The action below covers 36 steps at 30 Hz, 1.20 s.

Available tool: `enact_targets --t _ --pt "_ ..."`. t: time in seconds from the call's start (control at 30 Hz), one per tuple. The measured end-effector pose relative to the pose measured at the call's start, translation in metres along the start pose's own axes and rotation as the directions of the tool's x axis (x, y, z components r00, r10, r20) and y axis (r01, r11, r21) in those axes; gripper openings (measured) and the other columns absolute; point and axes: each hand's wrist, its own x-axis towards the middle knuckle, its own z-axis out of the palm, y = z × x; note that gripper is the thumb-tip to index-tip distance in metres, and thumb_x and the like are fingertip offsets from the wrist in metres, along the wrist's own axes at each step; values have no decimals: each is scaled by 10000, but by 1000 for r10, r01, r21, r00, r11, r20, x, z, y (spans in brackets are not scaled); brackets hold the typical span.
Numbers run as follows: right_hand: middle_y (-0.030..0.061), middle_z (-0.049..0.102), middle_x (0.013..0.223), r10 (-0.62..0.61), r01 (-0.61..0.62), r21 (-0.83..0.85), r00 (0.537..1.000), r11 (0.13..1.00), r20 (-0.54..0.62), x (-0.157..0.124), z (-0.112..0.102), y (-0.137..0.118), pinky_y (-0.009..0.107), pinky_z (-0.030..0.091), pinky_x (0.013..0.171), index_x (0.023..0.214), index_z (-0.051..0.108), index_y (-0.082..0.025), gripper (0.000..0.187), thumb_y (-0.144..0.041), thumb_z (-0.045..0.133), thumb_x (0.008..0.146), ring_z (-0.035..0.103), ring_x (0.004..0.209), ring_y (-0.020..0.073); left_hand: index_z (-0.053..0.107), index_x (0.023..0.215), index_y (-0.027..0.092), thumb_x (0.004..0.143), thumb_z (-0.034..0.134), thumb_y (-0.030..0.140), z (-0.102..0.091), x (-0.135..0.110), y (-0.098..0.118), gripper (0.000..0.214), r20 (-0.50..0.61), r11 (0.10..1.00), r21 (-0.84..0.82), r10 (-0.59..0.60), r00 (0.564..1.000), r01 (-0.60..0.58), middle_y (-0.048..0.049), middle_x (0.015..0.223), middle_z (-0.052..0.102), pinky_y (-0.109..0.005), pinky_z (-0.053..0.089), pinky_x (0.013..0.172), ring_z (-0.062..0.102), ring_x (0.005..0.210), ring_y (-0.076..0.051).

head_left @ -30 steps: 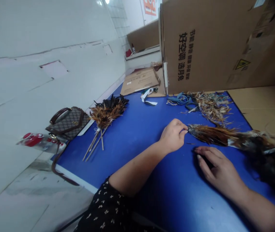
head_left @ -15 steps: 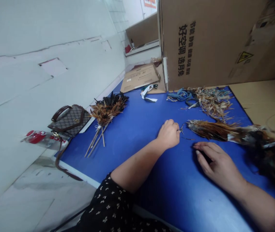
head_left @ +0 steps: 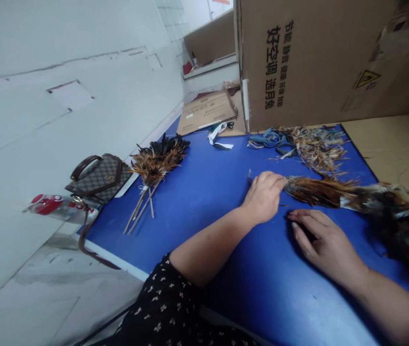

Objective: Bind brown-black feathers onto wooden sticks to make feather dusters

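My left hand (head_left: pixel 265 196) is closed, palm down over the blue table (head_left: pixel 204 192). Its fingertips meet the pale left end of a long brown feather bundle (head_left: pixel 316 191). What the fingers grip is hidden, though a thin wisp (head_left: pixel 249 175) shows just beyond the hand. My right hand (head_left: pixel 329 245) rests on the table nearer to me, loosely curved, with thumb and fingers apart and nothing in them. White strips cross the bundle, which runs right into a dark feather mass (head_left: pixel 399 230).
Finished-looking feather dusters (head_left: pixel 157 166) with thin sticks lie left. Beyond them are a patterned handbag (head_left: pixel 103 178) and a plastic bottle (head_left: pixel 62 209). Loose feathers (head_left: pixel 319 149), blue cord (head_left: pixel 269 138) and a white strip (head_left: pixel 219 134) lie by a tall cardboard panel (head_left: pixel 316 62).
My left hand has moved right, up to the feather bundle's tip; the thin dark strand seen at its fingers is now out of sight. My right hand has stayed put.
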Motion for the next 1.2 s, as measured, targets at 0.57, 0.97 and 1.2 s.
enact_targets --t 0.57,0.97,1.2 --pt "125 787 1237 37 -41 -20 987 999 -155 6 -13 -1 469 658 1014 1231 768 -245 211 -209 674 1045 781 1125 280 714 1475 248 1116 510 197 2 -3 6 416 269 989 -92 136 953 -115 -85 1544 703 -512 495 1187 561 1403 -292" --pt "227 703 1533 156 -175 -390 985 904 -78 5 -18 52 614 594 1169 1480 702 -147 475 -387 639 1074 727 1336 383 710 1415 211 1097 572 213 5 -11 7 346 130 997 -44 76 989 -71 -170 1575 574 -517 477 1230 503 1470 -310" --pt "267 709 1499 138 -157 -447 988 881 -75 4 -18 52 575 601 1164 1451 714 -83 507 -419 628 1082 735 1314 399 762 1251 172 1121 507 192 5 -7 4 287 -13 998 -26 -50 999 50 -146 1276 678 -430 509 1123 576 1235 -269"
